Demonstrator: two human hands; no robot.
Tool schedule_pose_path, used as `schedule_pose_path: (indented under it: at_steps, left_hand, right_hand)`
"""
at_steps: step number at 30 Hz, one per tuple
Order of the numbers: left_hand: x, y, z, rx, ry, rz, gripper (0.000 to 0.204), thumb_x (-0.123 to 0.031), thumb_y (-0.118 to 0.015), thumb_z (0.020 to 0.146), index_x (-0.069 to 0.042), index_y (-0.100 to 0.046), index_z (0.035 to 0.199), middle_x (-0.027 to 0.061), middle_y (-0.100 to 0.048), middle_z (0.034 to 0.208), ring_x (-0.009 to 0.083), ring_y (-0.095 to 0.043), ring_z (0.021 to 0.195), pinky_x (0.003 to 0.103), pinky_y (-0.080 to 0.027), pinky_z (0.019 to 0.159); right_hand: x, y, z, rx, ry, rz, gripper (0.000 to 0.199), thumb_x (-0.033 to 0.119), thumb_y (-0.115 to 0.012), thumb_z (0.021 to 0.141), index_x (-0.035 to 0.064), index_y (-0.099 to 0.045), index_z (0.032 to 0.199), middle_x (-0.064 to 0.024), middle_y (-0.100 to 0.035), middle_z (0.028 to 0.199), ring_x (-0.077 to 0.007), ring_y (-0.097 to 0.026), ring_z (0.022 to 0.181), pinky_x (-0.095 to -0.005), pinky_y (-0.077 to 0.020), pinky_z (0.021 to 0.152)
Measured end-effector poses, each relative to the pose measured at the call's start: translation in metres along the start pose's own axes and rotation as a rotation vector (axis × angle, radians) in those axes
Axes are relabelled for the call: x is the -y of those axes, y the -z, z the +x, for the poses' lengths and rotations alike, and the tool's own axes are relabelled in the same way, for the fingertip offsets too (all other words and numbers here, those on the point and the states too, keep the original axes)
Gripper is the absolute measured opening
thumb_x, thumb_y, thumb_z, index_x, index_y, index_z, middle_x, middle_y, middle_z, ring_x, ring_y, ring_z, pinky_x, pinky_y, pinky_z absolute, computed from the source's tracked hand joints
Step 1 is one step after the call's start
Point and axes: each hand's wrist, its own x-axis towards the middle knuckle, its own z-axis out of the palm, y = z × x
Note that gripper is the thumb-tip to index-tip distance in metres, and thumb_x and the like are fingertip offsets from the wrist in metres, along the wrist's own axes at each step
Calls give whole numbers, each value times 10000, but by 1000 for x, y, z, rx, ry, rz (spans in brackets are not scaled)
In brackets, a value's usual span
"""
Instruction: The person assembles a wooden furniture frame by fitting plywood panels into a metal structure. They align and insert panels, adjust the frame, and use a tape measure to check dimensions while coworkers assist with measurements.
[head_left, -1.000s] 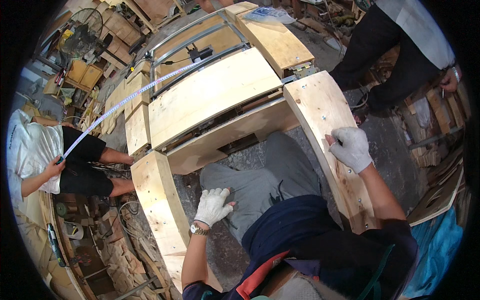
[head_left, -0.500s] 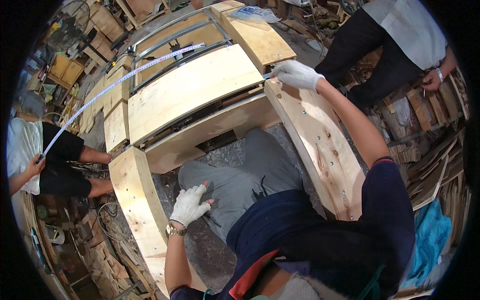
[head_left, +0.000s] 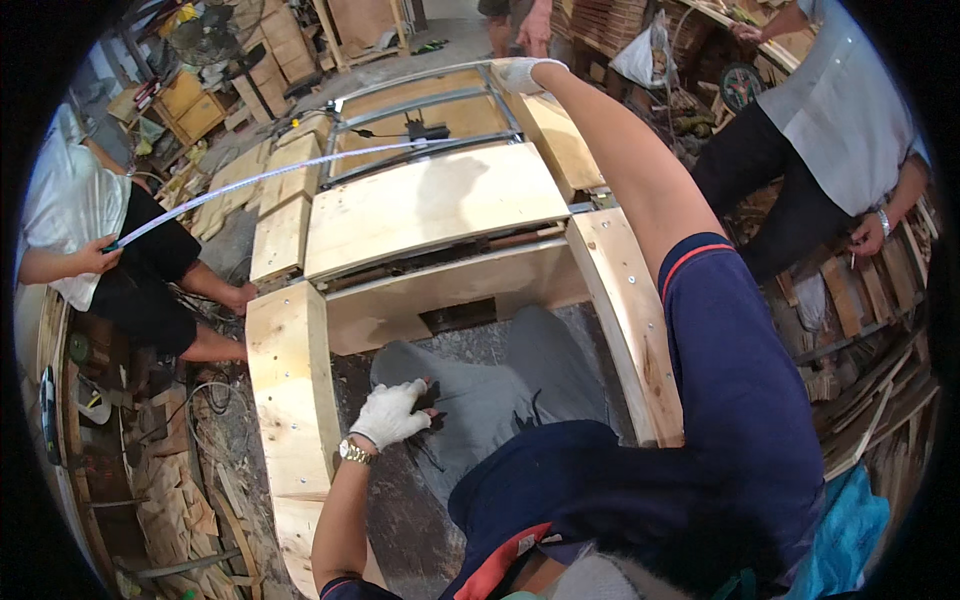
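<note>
My left hand (head_left: 393, 413), in a white knit glove with some bare fingertips, rests on my grey trousers. Its fingers are spread and hold nothing. Stretched far ahead, my right hand (head_left: 527, 75), also gloved, is over the far end of the right-hand wooden box section (head_left: 552, 135); its fingers are too small to read. I sit within a wooden frame, its left curved side (head_left: 287, 370) and right curved side (head_left: 632, 290) studded with screws. In front lies a pale plywood panel (head_left: 430, 205), with a metal frame (head_left: 430, 97) and a black mechanism (head_left: 428, 130) beyond.
A co-worker on the left holds a tape measure (head_left: 250, 183) stretched across the metal frame. Another person (head_left: 840, 120) stands at the right; a third person's hand (head_left: 536, 30) shows at the far end. Wood scraps (head_left: 180, 500) and a fan (head_left: 215, 45) lie around, with blue cloth (head_left: 850, 530) lower right.
My right hand has moved from the near end of the right box section to its far end. The view has shifted. My left hand stays on my lap.
</note>
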Motion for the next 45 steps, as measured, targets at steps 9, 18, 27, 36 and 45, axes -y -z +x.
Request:
schedule_pose_path:
  at_steps: [9, 18, 27, 36, 45]
  left_hand:
    - [-2, 0, -14, 37, 37, -13, 541, -507, -635, 936, -105, -625, 1298, 170, -756, 1018, 399, -706, 947, 499, -498, 901]
    - [0, -7, 1, -24, -46, 9, 493, -509, -650, 926, -96, -629, 1193, 167, -754, 955, 370, -720, 912, 506, -483, 895]
    - [2, -13, 2, -63, -75, 47, 496, -484, -665, 912, -95, -643, 1218, 156, -742, 933, 358, -714, 885, 491, -470, 862]
    - [6, -17, 1, -41, -70, 55, 535, -476, -682, 901, -90, -651, 1271, 146, -749, 983, 341, -715, 916, 481, -480, 875]
    - [6, -18, 2, -53, -57, 64, 550, -493, -682, 892, -104, -658, 1281, 148, -746, 959, 335, -714, 912, 478, -473, 867]
  right_hand:
    - [57, -70, -111, -191, 232, 231, 303, 270, -576, 884, 26, -690, 1024, -259, -711, 990, -440, -686, 933, -502, -536, 832]
    - [37, -154, -239, -580, -251, 412, 230, 272, -636, 866, 54, -696, 904, -219, -702, 827, -416, -699, 812, -493, -535, 726]
    - [13, -168, -228, -696, -322, 773, 313, 287, -598, 985, 1, -721, 958, -170, -678, 733, -179, -688, 761, -357, -510, 707]
    - [12, -158, -235, -685, -405, 557, 510, 467, -549, 1023, 2, -716, 895, -251, -707, 943, -433, -669, 948, -486, -501, 848]
    - [22, -154, -248, -739, -234, 328, 353, 352, -612, 978, 19, -676, 880, -220, -656, 926, -407, -642, 969, -505, -495, 858]
